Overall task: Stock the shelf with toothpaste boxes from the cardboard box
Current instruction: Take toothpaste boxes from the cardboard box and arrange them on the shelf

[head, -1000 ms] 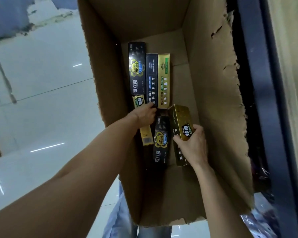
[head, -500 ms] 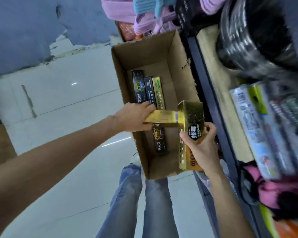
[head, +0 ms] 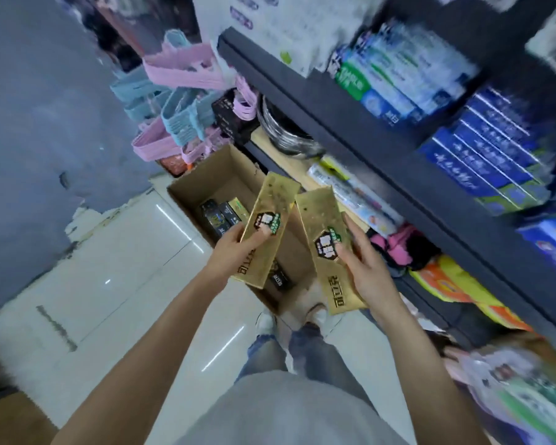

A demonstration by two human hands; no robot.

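Note:
My left hand point(head: 235, 252) grips a gold toothpaste box point(head: 267, 216), held above the open cardboard box point(head: 206, 175) on the floor. My right hand point(head: 366, 268) grips a second gold toothpaste box point(head: 325, 220), tilted beside the first and closer to the dark shelf point(head: 350, 123). Several black and gold toothpaste boxes point(head: 219, 213) still lie in the bottom of the cardboard box. The upper shelf level holds stacked blue and green toothpaste boxes point(head: 482, 149).
Pink and blue hangers point(head: 174, 101) hang at the shelf's far end above the cardboard box. Lower shelf levels hold a dark coiled item point(head: 286, 133), packets and colourful goods point(head: 456, 284). White tiled floor point(head: 109, 268) stretches to the left. My legs and shoes point(head: 289, 319) stand just behind the cardboard box.
Both hands have risen out of the cardboard box, each with a gold box. The left hand's box turned from crosswise to lengthwise. My view lifted towards the shelf.

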